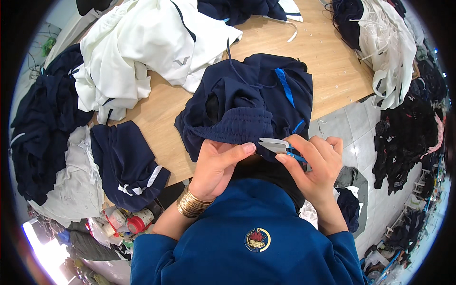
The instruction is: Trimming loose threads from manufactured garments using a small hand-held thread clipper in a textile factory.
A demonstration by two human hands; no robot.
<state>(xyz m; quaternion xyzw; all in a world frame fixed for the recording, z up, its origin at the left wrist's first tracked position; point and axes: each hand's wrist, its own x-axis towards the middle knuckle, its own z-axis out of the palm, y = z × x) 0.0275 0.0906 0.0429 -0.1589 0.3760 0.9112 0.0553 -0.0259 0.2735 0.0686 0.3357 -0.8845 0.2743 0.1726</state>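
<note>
Navy trousers lie bunched at the table's near edge, their gathered elastic waistband toward me. My left hand grips the waistband from below, thumb on top of its edge. A dark drawstring runs over the cloth, and a bright blue strip lies on the right part. In my right hand is a pair of small thread snips with blue handles. Their blades point left, slightly apart, beside the waistband and close to my left thumb.
A white garment with navy trim covers the table's far left. Folded navy cloth overhangs the near left edge. White garments hang over the right edge. Black garments lie beyond the tiled floor. Red-and-white cone-like spools stand below left.
</note>
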